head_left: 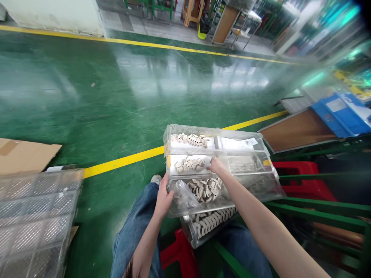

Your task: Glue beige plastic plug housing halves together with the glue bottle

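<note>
A clear plastic tray (pixel 171 135) with several compartments rests over my lap, each compartment holding small beige pieces (pixel 189 165) on white paper. My left hand (pixel 163 199) grips the tray's near left edge, fingers wrapped round it, beside a crumpled clear bag (pixel 183 193). My right hand (pixel 216 166) reaches into the middle compartment, fingers curled down at the pile of beige pieces; whether it holds one is hidden. Under the tray lies a second clear container (pixel 193 236) with rows of beige pieces.
A green floor with yellow lines (pixel 121 162) stretches ahead. A stack of clear embossed trays (pixel 34 216) and flat cardboard (pixel 23 154) lie at left. A red stool (pixel 301 177), green frame bars (pixel 313 212), a brown board and a blue crate (pixel 339 116) stand at right.
</note>
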Motion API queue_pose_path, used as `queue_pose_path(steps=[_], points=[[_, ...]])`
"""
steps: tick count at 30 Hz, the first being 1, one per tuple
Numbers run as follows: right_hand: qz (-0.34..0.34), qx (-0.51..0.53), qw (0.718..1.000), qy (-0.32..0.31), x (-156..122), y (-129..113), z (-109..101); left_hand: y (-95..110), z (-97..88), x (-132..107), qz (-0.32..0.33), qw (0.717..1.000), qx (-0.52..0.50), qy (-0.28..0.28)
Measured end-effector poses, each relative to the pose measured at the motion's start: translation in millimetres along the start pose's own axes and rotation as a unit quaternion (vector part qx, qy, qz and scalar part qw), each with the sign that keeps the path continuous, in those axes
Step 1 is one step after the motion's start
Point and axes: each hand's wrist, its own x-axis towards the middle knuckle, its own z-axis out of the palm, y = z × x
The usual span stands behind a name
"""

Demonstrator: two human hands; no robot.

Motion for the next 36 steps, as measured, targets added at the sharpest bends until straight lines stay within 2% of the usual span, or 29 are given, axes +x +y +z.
queue_pose_path(steps=[5,14,22,24,27,31,33,34,36], points=[[-0.004,-0.071,0.997,0.002,-14,-11,-12,0,0.1,0,-0.006,1.000,-0.004,0.000],[0.002,-0.105,0.987,0.120,-63,-27,-69,-2,1.5,3,-0.005,1.000,-0.019,0.003],[-0.015,-0.081,0.983,0.161,-104,-67,-106,-4,6.2,9,0.016,0.999,-0.041,0.013],[-0.017,-0.057,0.983,0.176,-112,-74,-120,-5,7.1,10,0.018,0.999,-0.045,0.017],[-0.021,0.005,0.977,0.214,-128,-78,-153,-4,7.6,11,0.019,0.998,-0.050,0.020],[-0.070,0.134,0.944,0.295,-169,-78,-196,1,6.0,12,0.014,0.998,-0.054,0.023],[-0.104,0.218,0.916,0.321,-200,-75,-198,6,4.1,13,0.006,0.998,-0.052,0.023],[-0.119,0.264,0.901,0.323,-216,-73,-193,8,2.9,12,0.000,0.998,-0.051,0.022],[-0.139,0.355,0.874,0.301,-249,-62,-167,12,0.6,11,-0.017,0.999,-0.046,0.017]])
